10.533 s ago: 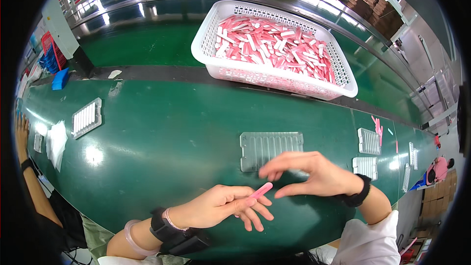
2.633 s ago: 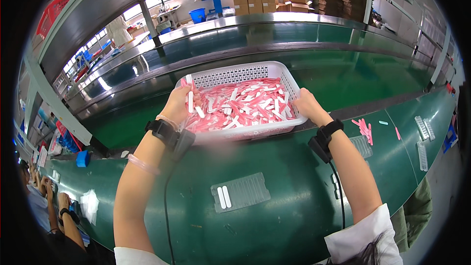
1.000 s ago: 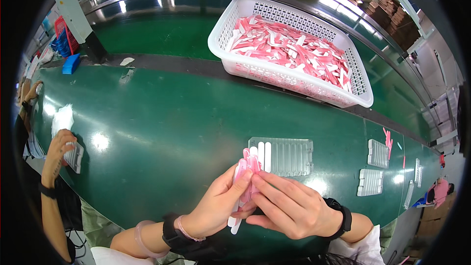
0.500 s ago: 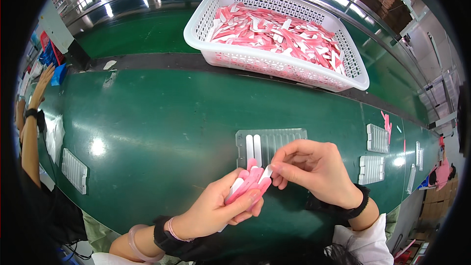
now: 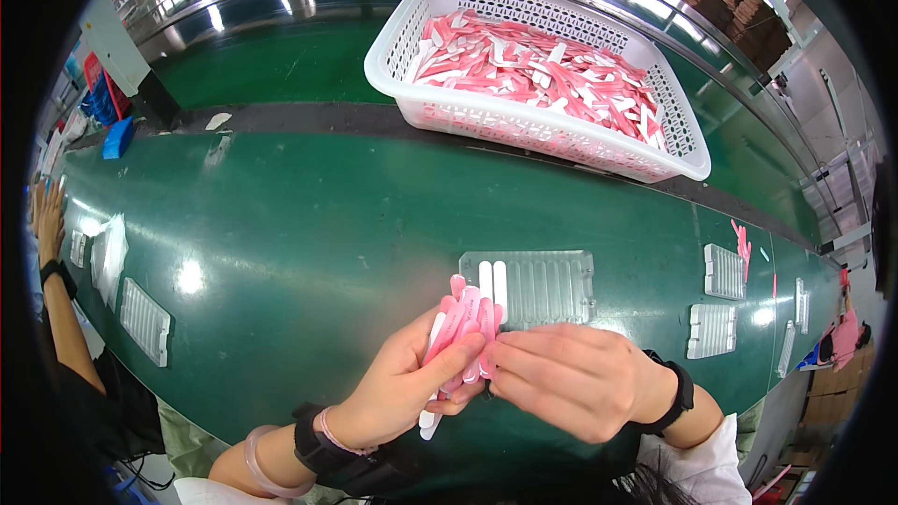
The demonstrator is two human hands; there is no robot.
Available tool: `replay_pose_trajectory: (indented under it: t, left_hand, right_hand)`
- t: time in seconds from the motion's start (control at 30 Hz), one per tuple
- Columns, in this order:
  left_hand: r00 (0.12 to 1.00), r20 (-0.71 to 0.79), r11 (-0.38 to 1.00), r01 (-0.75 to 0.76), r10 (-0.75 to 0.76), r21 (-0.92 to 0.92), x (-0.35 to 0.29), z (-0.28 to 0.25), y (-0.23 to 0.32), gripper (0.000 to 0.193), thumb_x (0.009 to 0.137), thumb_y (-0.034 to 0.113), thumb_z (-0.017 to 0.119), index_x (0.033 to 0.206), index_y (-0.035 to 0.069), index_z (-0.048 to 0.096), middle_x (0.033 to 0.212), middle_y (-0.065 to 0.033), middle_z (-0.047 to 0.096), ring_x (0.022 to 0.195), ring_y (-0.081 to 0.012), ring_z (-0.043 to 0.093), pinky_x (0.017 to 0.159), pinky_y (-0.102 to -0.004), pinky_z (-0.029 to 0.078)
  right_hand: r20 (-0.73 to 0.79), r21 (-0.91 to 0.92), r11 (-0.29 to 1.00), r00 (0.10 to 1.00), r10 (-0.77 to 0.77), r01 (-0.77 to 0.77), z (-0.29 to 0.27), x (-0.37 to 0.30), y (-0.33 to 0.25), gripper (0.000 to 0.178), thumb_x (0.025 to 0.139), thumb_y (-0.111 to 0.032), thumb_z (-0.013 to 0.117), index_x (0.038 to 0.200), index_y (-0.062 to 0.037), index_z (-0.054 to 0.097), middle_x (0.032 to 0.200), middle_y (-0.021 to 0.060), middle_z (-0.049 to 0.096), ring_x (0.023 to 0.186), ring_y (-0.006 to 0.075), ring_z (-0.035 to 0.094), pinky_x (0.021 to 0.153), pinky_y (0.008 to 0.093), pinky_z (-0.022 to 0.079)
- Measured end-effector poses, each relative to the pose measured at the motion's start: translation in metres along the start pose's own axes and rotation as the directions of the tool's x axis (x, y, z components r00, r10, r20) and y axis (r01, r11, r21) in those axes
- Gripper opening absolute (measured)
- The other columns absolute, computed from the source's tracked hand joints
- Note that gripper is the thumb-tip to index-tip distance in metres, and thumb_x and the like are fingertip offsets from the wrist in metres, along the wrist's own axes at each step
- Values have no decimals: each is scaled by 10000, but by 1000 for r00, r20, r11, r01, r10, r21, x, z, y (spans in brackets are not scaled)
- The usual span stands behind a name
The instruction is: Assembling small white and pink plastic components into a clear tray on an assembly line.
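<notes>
Sticks [image 5: 460,323], pink and white, sit fanned in a bunch in my left hand [image 5: 402,388], thumb clamped over them so none slide out. From where I'm watching, that grip keeps the ends splayed, which looks handy for picking one at a time. Right hand [image 5: 575,379] is pressed up against the bunch, fingertips pinching at one stick's edge; can't tell if it's fully got hold of it.

Just past both hands lies a clear slotted tray [image 5: 552,282] with two white sticks in its leftmost slots, close enough to reach easily. Further back a white basket [image 5: 402,51] is heaped with the same sticks.

Surface is a green belt [image 5: 299,224]. Far left, someone else's arm [image 5: 56,262] and more trays [image 5: 145,321]; spare trays [image 5: 723,271] on the right. Looks like a factory hall.
</notes>
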State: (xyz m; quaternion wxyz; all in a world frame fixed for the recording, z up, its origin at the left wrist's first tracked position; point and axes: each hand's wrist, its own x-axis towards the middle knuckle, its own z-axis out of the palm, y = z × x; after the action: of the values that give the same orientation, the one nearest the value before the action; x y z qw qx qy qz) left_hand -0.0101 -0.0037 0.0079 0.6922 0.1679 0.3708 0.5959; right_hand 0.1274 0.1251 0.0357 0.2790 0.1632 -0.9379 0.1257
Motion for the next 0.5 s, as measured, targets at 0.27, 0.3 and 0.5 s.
replay_pose_trajectory:
  t: [0.27, 0.3, 0.5]
  left_hand:
    - [997, 2, 981, -70, 71, 180, 0, 7, 0, 128, 887, 73, 447, 1004, 31, 416, 752, -30, 502, 506, -30, 368, 412, -166, 262]
    - [998, -2, 980, -66, 67, 186, 0, 7, 0, 137, 885, 71, 453, 1010, 31, 414, 763, -28, 505, 508, -28, 374, 411, -164, 263]
    - [996, 5, 990, -91, 91, 110, 1, 0, -4, 164, 894, 106, 450, 1034, 29, 411, 803, -55, 516, 506, -43, 383, 401, -173, 266]
  right_hand:
    - [240, 598, 398, 629, 739, -696, -4, 4, 0, 194, 771, -62, 629, 927, 33, 565, 775, 70, 581, 677, 133, 579, 584, 244, 489]
    - [306, 653, 262, 564, 766, -710, -4, 5, -1, 171, 782, -54, 617, 920, 31, 562, 788, 64, 587, 698, 121, 587, 604, 245, 498]
    - [187, 735, 225, 510, 840, -640, -8, -1, 16, 90, 777, -13, 602, 858, 10, 571, 789, 59, 595, 734, 142, 602, 609, 252, 504]
